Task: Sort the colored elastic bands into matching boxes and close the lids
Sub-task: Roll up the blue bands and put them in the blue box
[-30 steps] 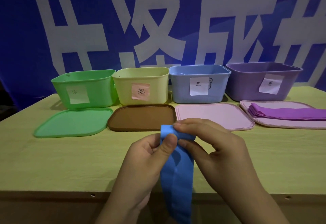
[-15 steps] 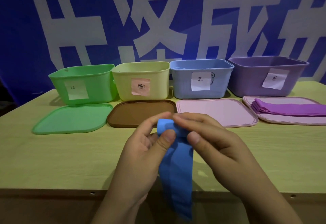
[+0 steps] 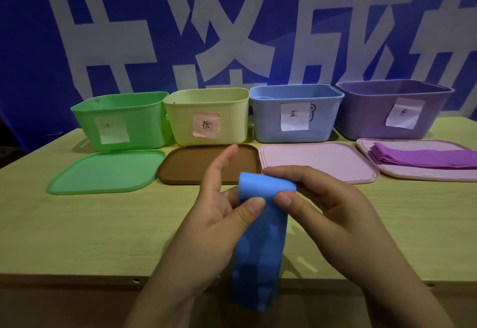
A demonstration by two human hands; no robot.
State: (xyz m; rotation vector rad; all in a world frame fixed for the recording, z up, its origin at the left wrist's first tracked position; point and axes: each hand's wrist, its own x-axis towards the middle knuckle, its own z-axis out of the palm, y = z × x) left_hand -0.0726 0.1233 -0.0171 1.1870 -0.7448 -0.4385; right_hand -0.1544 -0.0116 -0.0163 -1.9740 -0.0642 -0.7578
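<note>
The wide blue elastic band (image 3: pixel 260 240) is held above the near edge of the wooden surface (image 3: pixel 77 224), pinched at its rolled top by the left hand (image 3: pixel 219 214) and right hand (image 3: pixel 317 206). Rolling is best kept tight and even before the blue plastic box (image 3: pixel 294 113) is reached. Four boxes and four lids are counted.

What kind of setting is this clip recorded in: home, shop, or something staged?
Probably a staged recording setup, not a home: a blue banner with large white characters hangs behind a plain wooden table, and four coloured boxes with handwritten labels, such as the blue box, stand in a row.
</note>
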